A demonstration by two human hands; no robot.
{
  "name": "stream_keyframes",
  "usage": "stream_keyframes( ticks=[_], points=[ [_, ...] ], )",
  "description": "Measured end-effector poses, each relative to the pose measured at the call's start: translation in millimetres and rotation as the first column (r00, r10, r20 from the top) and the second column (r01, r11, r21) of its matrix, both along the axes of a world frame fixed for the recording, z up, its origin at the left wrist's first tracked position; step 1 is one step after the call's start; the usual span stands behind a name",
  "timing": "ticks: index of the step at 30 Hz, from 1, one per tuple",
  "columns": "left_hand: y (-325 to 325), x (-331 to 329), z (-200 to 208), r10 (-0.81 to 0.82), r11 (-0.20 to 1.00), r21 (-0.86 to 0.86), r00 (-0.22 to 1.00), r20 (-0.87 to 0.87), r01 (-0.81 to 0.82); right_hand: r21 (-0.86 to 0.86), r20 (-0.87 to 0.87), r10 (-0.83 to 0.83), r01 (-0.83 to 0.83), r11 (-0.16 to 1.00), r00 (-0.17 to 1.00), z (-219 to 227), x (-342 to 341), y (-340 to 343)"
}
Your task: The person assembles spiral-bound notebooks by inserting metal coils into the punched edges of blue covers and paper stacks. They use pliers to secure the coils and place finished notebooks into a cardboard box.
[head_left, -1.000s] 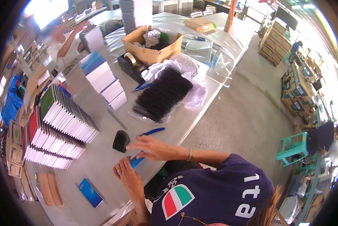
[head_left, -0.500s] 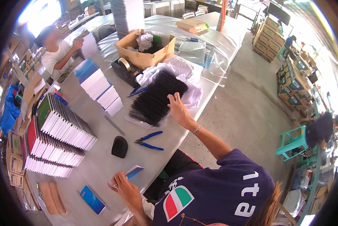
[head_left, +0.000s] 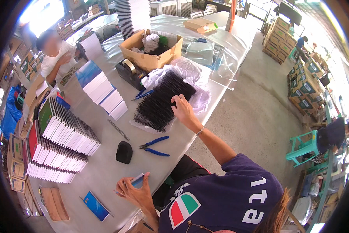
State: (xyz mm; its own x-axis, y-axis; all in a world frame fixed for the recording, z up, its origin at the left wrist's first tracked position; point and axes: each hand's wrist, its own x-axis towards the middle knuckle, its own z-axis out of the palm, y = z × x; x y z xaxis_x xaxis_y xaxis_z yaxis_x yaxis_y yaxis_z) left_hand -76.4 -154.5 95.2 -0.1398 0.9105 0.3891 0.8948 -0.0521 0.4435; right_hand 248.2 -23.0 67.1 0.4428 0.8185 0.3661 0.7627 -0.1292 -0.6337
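Observation:
My left hand (head_left: 134, 192) grips a small blue-covered notebook (head_left: 137, 181) near the table's front edge, fingers wrapped round it. Farther off, my right hand (head_left: 183, 110) is at the right side of a pile of black spiral binding coils (head_left: 164, 99), its bent fingertips closed on the coils. The pile lies on white plastic wrapping (head_left: 199, 75). Between my hands are blue-handled pliers (head_left: 155, 149), spread apart, and a black rounded block (head_left: 124, 152). A single loose coil (head_left: 119, 129) lies beyond the block. Another blue notebook (head_left: 96, 206), with a coil along its edge, lies left of my left hand.
Stacks of coil-bound notebooks (head_left: 61, 155) stand at the left, with blue-topped paper stacks (head_left: 102, 93) beyond. A tape dispenser (head_left: 129, 73) and an open cardboard box (head_left: 151, 58) sit behind the coils. A brown wooden block (head_left: 54, 204) is near left. Across the table is another person (head_left: 60, 58).
My left hand has turned the notebook and its fingers now spread along it. My right hand has shifted slightly down at the pile. The person opposite has drawn a hand back from the notebooks.

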Motion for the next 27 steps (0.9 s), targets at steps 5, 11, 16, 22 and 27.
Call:
stream_keyframes(
  ticks=[5, 11, 16, 22, 27],
  points=[
    [0, 3, -4, 0.022, 1.0, 0.022, 0.999, -0.04, -0.021, 0.003, 0.019, -0.042, 0.042, 0.999, 0.999, -6, 2, 2],
    [-1, 2, -3, 0.016, 0.999, 0.042, 0.994, -0.106, -0.011, -0.058, 0.103, -0.11, 0.116, 0.992, 0.989, 1, -4, 3],
    [-2, 6, -3, 0.025, 0.999, 0.034, 0.999, -0.038, -0.024, -0.048, 0.136, -0.11, 0.117, 0.992, 0.985, 6, -4, 1],
    [-3, 5, -1, 0.014, 0.999, 0.039, 0.999, -0.038, -0.012, 0.015, 0.217, -0.113, 0.112, 0.994, 0.97, -8, -3, 9],
    [-1, 6, -1, 0.013, 0.999, 0.041, 0.998, -0.063, -0.01, 0.142, -0.06, -0.087, 0.094, 0.985, 0.994, 5, 2, -4]
  ],
)
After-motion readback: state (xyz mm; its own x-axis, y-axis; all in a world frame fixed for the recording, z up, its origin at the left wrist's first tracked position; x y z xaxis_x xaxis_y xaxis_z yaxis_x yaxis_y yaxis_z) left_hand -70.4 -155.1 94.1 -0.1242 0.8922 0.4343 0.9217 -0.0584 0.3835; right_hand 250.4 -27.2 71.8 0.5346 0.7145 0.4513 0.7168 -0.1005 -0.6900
